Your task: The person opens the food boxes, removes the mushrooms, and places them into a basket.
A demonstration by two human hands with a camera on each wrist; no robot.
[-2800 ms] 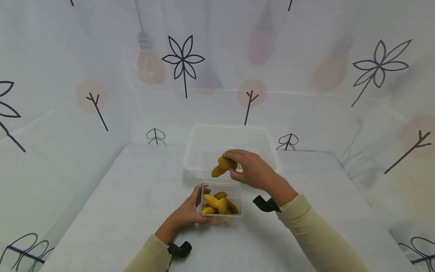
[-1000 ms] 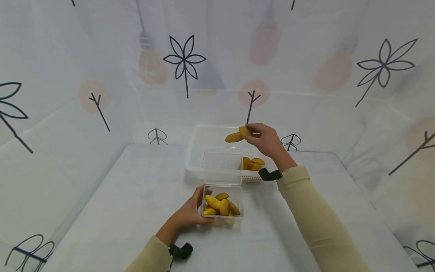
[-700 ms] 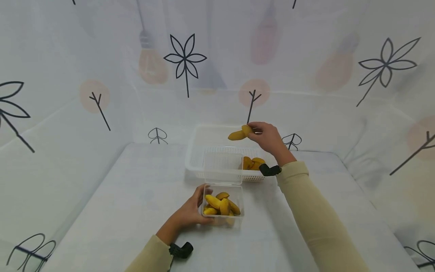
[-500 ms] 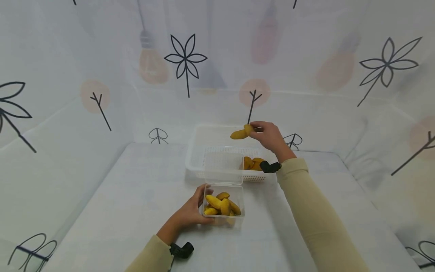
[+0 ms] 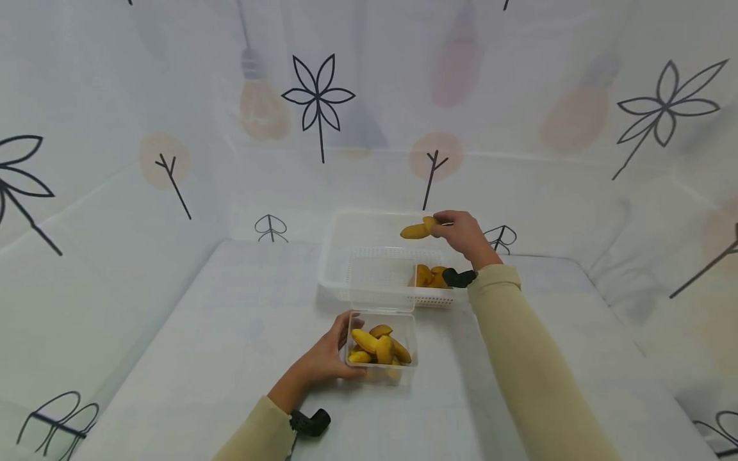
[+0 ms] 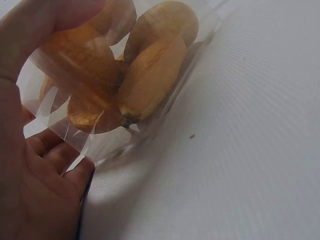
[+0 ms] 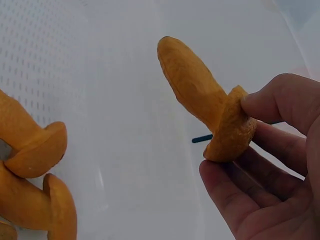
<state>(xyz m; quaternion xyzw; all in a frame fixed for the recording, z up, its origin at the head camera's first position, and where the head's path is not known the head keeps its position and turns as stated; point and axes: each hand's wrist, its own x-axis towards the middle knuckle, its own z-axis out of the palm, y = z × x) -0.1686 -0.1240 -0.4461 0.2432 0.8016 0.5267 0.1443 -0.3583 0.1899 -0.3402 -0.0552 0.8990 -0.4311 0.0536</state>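
Observation:
My right hand (image 5: 463, 234) pinches a yellow mushroom (image 7: 192, 82) by its cap between thumb and fingers, its thick stem pointing left. It is held over the back right of a white perforated basket (image 5: 331, 256). Several more yellow mushrooms (image 7: 37, 150) lie in that basket, partly behind the right wrist in the head view. My left hand (image 5: 323, 358) grips the left side of a small clear plastic box (image 5: 410, 339), thumb at the front and fingers behind. Inside the box sit several yellow mushrooms (image 6: 152, 75), seen through its wall in the left wrist view.
The box's clear lid (image 5: 380, 291) stands raised at its back, overlapping the front of the basket. Both rest on a white cloth-covered table (image 5: 259, 301). A patterned backdrop (image 5: 369, 179) rises behind and at both sides. A dark wrist camera (image 5: 310, 422) sits on each wrist.
My right hand has carried the mushroom from over the box, back and to the right over the basket, slowing lately. The left hand keeps its grip on the box.

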